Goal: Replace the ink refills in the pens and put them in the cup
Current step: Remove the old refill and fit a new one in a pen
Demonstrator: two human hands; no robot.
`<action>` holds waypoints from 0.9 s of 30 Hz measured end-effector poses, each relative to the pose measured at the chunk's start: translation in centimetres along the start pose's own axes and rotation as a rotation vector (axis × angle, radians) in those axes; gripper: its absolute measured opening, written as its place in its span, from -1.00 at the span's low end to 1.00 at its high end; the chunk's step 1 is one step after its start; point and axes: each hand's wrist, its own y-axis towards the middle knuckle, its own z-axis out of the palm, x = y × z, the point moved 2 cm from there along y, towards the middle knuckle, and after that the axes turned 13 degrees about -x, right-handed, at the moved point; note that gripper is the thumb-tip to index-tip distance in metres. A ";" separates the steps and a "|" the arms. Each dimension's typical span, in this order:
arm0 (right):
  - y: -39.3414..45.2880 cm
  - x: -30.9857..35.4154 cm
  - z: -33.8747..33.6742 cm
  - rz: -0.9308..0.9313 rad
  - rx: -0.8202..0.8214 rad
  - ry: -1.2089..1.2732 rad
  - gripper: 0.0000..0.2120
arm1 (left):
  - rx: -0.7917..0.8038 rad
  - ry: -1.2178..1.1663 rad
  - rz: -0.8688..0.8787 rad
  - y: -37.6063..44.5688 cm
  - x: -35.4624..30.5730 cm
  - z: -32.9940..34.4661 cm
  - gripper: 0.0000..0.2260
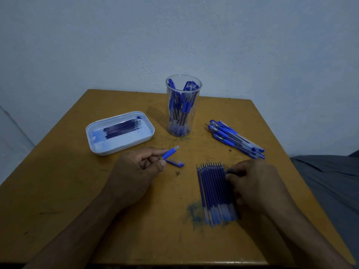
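My left hand (136, 167) pinches an open pen barrel (171, 151) with a blue grip, its end pointing up and right. The pen's blue cap (175, 162) lies just below it, and a small metal tip (178, 173) sits on the table nearby. My right hand (254, 181) rests on the right edge of a row of several blue refills (213, 191), its fingers curled on one of them. A clear cup (182, 107) holding several blue pens stands at the back centre. A pile of several capped pens (235, 138) lies to the right.
A white tray (97, 146) with several refills sits at the left on the brown table (77, 191). A blue ink stain (194, 212) marks the table beside the refills. Grey fabric (330, 181) lies past the table's right edge, and a wall stands behind.
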 end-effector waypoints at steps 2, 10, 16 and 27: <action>0.0 0.0 0.0 -0.008 -0.002 0.001 -0.88 | -0.004 0.010 0.004 0.0 0.0 0.0 -0.74; -0.3 0.6 -0.2 -0.098 -0.043 -0.131 -0.82 | -0.035 -0.058 -0.044 0.1 0.0 -0.1 -0.75; -1.5 4.7 0.3 -0.312 -0.154 -0.222 -0.69 | -0.178 -0.188 -0.064 0.7 -0.3 -1.8 -0.78; 1.3 20.7 10.2 -0.595 0.034 -0.214 -0.76 | -0.629 -0.143 -0.109 3.1 2.0 -11.0 -0.83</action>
